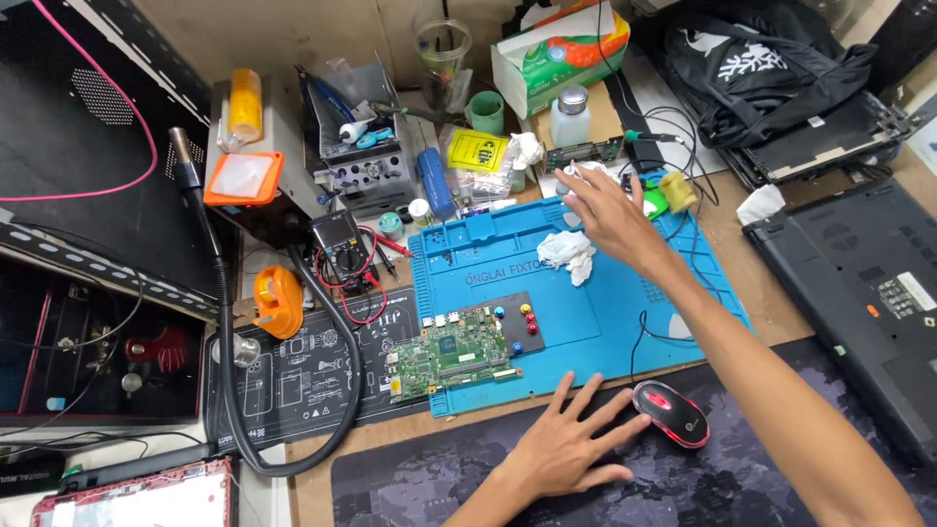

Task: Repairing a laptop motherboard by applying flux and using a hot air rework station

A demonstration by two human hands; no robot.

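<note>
Workbench seen from above. My right hand (607, 210) reaches to the far edge of the blue repair mat (586, 312), fingers spread and grasping nothing, its fingertips at a small white object I cannot make out. Just beside the wrist lies a crumpled white tissue (569, 254) — light, soft, easily pinched anywhere. My left hand (569, 449) rests flat and released on the dark desk pad (420, 483), fingertips near the red-lit mouse (672, 414). The green circuit board (452, 353) sits at the mat's near left corner — I judge it stiff yet fragile, best taken by its bare edges. Open room is the mat's middle; the far edge is crowded with bottles and cables.
</note>
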